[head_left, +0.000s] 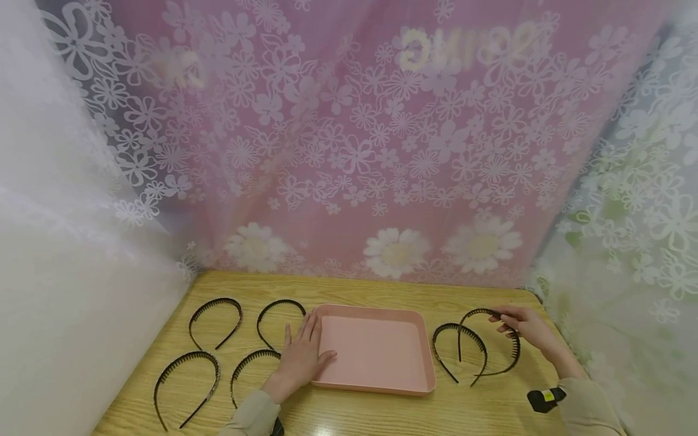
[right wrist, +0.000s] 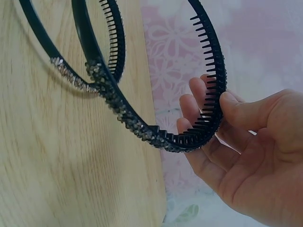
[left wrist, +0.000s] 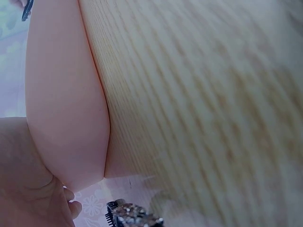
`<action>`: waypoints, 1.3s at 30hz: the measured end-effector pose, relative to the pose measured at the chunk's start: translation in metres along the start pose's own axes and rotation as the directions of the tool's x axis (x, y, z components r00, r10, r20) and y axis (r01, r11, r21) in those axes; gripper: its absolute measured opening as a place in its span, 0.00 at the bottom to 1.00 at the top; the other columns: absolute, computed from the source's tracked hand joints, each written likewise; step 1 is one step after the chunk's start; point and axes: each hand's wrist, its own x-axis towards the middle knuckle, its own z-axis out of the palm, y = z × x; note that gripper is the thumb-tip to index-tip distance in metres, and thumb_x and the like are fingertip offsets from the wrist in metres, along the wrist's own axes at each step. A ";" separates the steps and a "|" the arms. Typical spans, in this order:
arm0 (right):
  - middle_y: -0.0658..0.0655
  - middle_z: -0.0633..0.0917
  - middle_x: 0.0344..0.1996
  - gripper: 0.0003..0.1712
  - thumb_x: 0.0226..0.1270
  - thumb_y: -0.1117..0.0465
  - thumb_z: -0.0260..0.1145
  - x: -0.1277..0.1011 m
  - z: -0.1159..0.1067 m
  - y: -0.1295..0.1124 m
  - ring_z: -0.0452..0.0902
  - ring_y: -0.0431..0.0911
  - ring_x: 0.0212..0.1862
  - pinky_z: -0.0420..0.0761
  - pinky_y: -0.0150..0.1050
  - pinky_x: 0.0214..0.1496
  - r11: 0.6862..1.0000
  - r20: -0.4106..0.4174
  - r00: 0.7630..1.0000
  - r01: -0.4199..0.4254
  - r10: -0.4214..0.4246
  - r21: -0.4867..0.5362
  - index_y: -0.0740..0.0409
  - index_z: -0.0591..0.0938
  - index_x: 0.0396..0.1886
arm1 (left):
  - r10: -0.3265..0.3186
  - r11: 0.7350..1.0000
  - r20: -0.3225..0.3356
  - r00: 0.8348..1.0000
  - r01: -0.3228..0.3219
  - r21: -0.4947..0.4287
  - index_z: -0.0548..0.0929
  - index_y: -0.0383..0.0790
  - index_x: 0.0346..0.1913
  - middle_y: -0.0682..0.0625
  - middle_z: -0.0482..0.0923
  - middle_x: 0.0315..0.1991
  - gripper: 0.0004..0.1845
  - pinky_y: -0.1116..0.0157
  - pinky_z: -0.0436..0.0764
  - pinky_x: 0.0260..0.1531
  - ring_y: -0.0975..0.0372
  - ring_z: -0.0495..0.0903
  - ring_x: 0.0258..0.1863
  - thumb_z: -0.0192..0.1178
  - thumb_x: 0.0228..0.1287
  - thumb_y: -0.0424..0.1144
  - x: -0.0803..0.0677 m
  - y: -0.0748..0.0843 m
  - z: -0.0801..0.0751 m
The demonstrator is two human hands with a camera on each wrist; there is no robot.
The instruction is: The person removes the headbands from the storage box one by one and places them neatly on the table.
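My right hand [head_left: 526, 327] pinches a black headband [head_left: 515, 348] at its right side, thumb on one face and fingers behind. In the right wrist view this headband [right wrist: 220, 85] shows comb teeth along its inside and dark glittering stones on its outer band. A second headband [head_left: 484, 351] lies on the table just left of it, and the two overlap in the head view. My left hand [head_left: 300, 360] rests over the left rim of a shallow pink tray [head_left: 376, 348], its fingers extended and thumb reaching inside. The tray holds nothing.
Several more headbands lie left of the tray, among them a front one [head_left: 188, 357] and a back one [head_left: 218, 301]; my left hand partly covers the nearer ones. The wooden table [head_left: 349, 412] ends at a flowered pink curtain [head_left: 354, 151], with pale sheets at both sides.
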 end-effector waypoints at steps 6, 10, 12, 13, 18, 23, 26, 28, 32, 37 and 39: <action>0.77 0.80 0.56 0.24 0.83 0.67 0.47 -0.006 -0.006 0.004 0.83 0.36 0.42 0.85 0.39 0.40 1.000 -0.023 1.000 -0.002 0.001 -0.028 0.81 0.65 0.69 | -0.004 1.000 0.002 1.000 0.004 0.008 0.56 0.26 0.78 0.34 0.50 0.79 0.48 0.28 0.50 0.67 0.41 0.54 0.77 0.60 0.71 0.57 0.000 -0.001 0.001; 0.76 0.80 0.56 0.25 0.83 0.67 0.47 -0.009 -0.011 0.008 0.83 0.38 0.42 0.85 0.43 0.42 1.000 -0.018 1.000 -0.016 0.016 -0.024 0.81 0.64 0.70 | -0.022 1.000 0.022 1.000 0.022 0.012 0.56 0.27 0.78 0.36 0.49 0.80 0.47 0.29 0.50 0.68 0.42 0.54 0.78 0.60 0.71 0.57 0.000 0.001 -0.001; 0.76 0.80 0.57 0.25 0.83 0.68 0.47 -0.009 -0.012 0.010 0.83 0.37 0.42 0.85 0.45 0.43 0.999 -0.016 0.999 -0.028 0.028 -0.018 0.81 0.64 0.71 | -0.023 1.000 0.025 0.999 0.023 0.017 0.56 0.27 0.78 0.36 0.49 0.80 0.47 0.29 0.51 0.68 0.43 0.54 0.78 0.59 0.71 0.57 0.000 0.002 -0.003; 0.77 0.79 0.57 0.25 0.83 0.68 0.47 -0.009 -0.013 0.011 0.83 0.38 0.42 0.85 0.45 0.43 0.999 -0.011 1.000 -0.028 0.028 -0.017 0.81 0.63 0.71 | -0.021 1.000 0.023 1.000 0.021 0.019 0.56 0.27 0.78 0.35 0.50 0.80 0.47 0.29 0.51 0.68 0.43 0.54 0.78 0.60 0.71 0.57 0.000 0.002 -0.003; 0.78 0.79 0.56 0.25 0.83 0.69 0.47 -0.012 -0.015 0.013 0.84 0.36 0.42 0.85 0.44 0.43 0.999 -0.007 1.000 -0.012 0.012 -0.035 0.83 0.63 0.70 | -0.007 1.000 0.006 1.000 0.007 0.009 0.56 0.26 0.78 0.34 0.50 0.79 0.47 0.28 0.51 0.68 0.41 0.54 0.77 0.60 0.71 0.56 0.000 0.001 -0.002; 0.79 0.79 0.54 0.24 0.83 0.69 0.46 -0.016 -0.019 0.018 0.84 0.38 0.41 0.85 0.43 0.43 0.998 0.001 1.000 0.000 0.000 -0.060 0.86 0.64 0.68 | 0.010 1.000 -0.022 1.000 -0.010 0.001 0.57 0.25 0.77 0.33 0.51 0.79 0.47 0.27 0.51 0.66 0.40 0.55 0.76 0.61 0.70 0.56 0.000 -0.001 0.002; 0.79 0.80 0.52 0.23 0.82 0.70 0.47 -0.018 -0.021 0.023 0.84 0.37 0.40 0.85 0.43 0.41 0.998 -0.011 1.000 -0.006 0.005 -0.069 0.86 0.65 0.66 | 0.010 1.000 -0.023 1.000 -0.010 0.009 0.57 0.25 0.77 0.33 0.51 0.79 0.47 0.27 0.51 0.66 0.40 0.55 0.77 0.61 0.70 0.56 -0.001 0.000 0.001; 0.78 0.81 0.51 0.23 0.82 0.70 0.47 -0.019 -0.023 0.025 0.84 0.37 0.39 0.85 0.42 0.40 0.997 -0.009 1.000 -0.001 0.000 -0.084 0.87 0.66 0.65 | 0.007 1.000 -0.016 1.000 -0.007 0.010 0.57 0.25 0.77 0.34 0.51 0.79 0.47 0.27 0.51 0.67 0.40 0.55 0.77 0.61 0.70 0.56 -0.001 0.001 0.000; 0.77 0.82 0.51 0.23 0.83 0.69 0.47 -0.021 -0.026 0.029 0.84 0.36 0.39 0.85 0.41 0.41 0.996 -0.010 1.000 -0.020 0.019 -0.088 0.86 0.66 0.65 | -0.002 1.000 0.000 1.000 0.002 0.012 0.57 0.25 0.77 0.34 0.51 0.79 0.46 0.28 0.51 0.67 0.41 0.55 0.77 0.60 0.71 0.56 -0.001 0.003 -0.003; 0.76 0.82 0.53 0.24 0.83 0.67 0.48 -0.023 -0.028 0.031 0.85 0.41 0.41 0.85 0.42 0.42 0.993 -0.031 0.996 -0.083 0.081 -0.083 0.84 0.66 0.67 | 0.002 1.000 -0.010 1.000 -0.002 0.012 0.58 0.25 0.77 0.33 0.52 0.79 0.47 0.27 0.51 0.67 0.40 0.56 0.76 0.61 0.70 0.56 -0.001 0.002 -0.002; 0.76 0.82 0.53 0.24 0.83 0.67 0.47 -0.025 -0.030 0.031 0.85 0.42 0.42 0.85 0.43 0.42 0.992 -0.028 0.996 -0.089 0.087 -0.083 0.84 0.66 0.67 | 0.000 1.000 -0.013 1.000 0.000 0.023 0.57 0.26 0.77 0.34 0.52 0.79 0.47 0.28 0.52 0.67 0.41 0.55 0.77 0.61 0.70 0.57 0.000 0.001 0.000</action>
